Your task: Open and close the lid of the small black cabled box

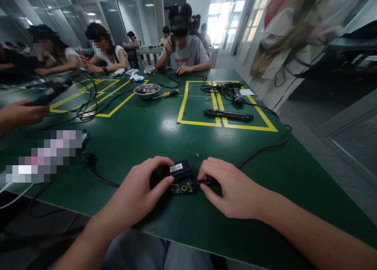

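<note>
A small black device [182, 168] with a white label lies near the table's front edge, a green circuit board [184, 188] showing along its near side. My left hand [144, 183] grips the device from the left, thumb and fingers on its black housing. From the right, my right hand [226, 185] pinches a black cable [207, 181] whose end meets the board by some thin wires. That cable runs away behind my right hand toward the table's right edge.
On the green table [141, 140] lie a black bar [228, 115], a metal bowl [146, 91], a yellow-black screwdriver [171, 93] and coiled cables [219, 87]. Another person's hand [22, 113] holds a dark tool at left. A person sits opposite.
</note>
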Tool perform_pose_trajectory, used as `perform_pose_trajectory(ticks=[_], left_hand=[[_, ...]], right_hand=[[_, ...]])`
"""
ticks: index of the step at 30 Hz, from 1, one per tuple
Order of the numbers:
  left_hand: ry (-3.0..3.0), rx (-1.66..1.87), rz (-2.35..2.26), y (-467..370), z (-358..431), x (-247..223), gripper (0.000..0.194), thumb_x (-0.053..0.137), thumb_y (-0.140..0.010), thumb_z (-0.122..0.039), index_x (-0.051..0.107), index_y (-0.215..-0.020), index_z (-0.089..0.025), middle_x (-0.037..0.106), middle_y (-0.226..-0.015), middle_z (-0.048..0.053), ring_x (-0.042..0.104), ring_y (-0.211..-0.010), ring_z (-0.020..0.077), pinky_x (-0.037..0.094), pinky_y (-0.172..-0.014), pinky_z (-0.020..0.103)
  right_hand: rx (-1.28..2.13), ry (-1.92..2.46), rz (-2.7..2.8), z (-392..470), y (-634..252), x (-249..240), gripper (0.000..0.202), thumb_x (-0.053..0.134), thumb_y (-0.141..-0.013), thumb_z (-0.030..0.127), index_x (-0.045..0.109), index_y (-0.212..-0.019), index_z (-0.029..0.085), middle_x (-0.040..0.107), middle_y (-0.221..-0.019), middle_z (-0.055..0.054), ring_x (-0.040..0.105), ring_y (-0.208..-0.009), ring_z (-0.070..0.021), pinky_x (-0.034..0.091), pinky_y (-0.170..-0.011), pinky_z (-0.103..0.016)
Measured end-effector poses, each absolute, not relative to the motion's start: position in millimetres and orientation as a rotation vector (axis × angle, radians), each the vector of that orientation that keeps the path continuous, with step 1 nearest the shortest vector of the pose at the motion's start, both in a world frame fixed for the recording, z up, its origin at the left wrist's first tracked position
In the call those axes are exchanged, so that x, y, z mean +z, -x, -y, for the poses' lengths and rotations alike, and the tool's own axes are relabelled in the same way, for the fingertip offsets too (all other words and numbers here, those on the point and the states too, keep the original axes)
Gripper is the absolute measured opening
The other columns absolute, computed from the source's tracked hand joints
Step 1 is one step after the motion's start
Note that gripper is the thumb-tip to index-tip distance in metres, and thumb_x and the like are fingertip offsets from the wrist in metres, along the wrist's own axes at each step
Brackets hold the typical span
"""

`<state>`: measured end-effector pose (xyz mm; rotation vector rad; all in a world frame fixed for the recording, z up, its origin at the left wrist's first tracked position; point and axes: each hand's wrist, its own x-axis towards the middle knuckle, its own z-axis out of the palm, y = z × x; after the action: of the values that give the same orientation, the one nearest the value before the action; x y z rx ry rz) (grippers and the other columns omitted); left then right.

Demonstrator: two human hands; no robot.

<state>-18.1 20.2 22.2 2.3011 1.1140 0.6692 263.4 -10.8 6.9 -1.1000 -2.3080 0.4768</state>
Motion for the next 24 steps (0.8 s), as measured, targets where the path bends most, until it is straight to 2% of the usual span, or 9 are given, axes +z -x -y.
perform_pose_trajectory(ticks=[4,10,13,18,24], left_hand=[[-2.323,0.701,-1.253,14,-28,12,0.017,0.072,-0.105,-0.023,0.077,-0.121,-0.025,0.086,-0.119,0.007,0.082,-0.108,0.0302,0.067,-0.096,0.046],[-2.486,0.865,-1.178,20,-22,4,0.019,0.062,-0.110,-0.024,0.078,-0.121,-0.025,0.078,-0.142,0.013,0.075,-0.129,0.0335,0.064,-0.110,0.054],[-2.514,0.962,-1.189,27,-10,4,0.018,0.063,-0.109,-0.025,0.077,-0.121,-0.024,0.078,-0.132,0.013,0.076,-0.120,0.0315,0.066,-0.103,0.048],[-2.501,0.849,-1.072,32,2,6,0.014,0.062,-0.109,-0.019,0.074,-0.110,-0.025,0.078,-0.104,0.005,0.077,-0.094,0.0238,0.063,-0.082,0.034],[-2.544,0.760,-1.058,29,-1,6,0.016,0.060,-0.111,-0.017,0.074,-0.110,-0.025,0.078,-0.097,0.003,0.076,-0.084,0.0212,0.058,-0.071,0.030]], right_hand=[[0.462,1.104,2.311,10,-263,7,0.016,0.064,-0.092,0.008,0.060,-0.094,0.023,0.069,-0.088,-0.005,0.062,-0.080,-0.0228,0.050,-0.074,-0.037],[0.411,1.101,2.340,12,-262,6,0.014,0.065,-0.093,0.010,0.062,-0.099,0.022,0.072,-0.093,-0.006,0.064,-0.082,-0.0241,0.052,-0.077,-0.039],[0.399,1.080,2.364,12,-261,6,0.013,0.068,-0.096,0.012,0.065,-0.105,0.021,0.074,-0.096,-0.007,0.067,-0.084,-0.0247,0.053,-0.079,-0.040],[0.415,1.036,2.333,12,-259,2,0.015,0.068,-0.099,0.008,0.068,-0.105,0.021,0.076,-0.096,-0.005,0.071,-0.086,-0.0234,0.055,-0.078,-0.037],[0.461,1.072,2.264,13,-259,-1,0.015,0.069,-0.099,0.007,0.067,-0.102,0.022,0.076,-0.096,-0.004,0.073,-0.083,-0.0209,0.057,-0.072,-0.033]])
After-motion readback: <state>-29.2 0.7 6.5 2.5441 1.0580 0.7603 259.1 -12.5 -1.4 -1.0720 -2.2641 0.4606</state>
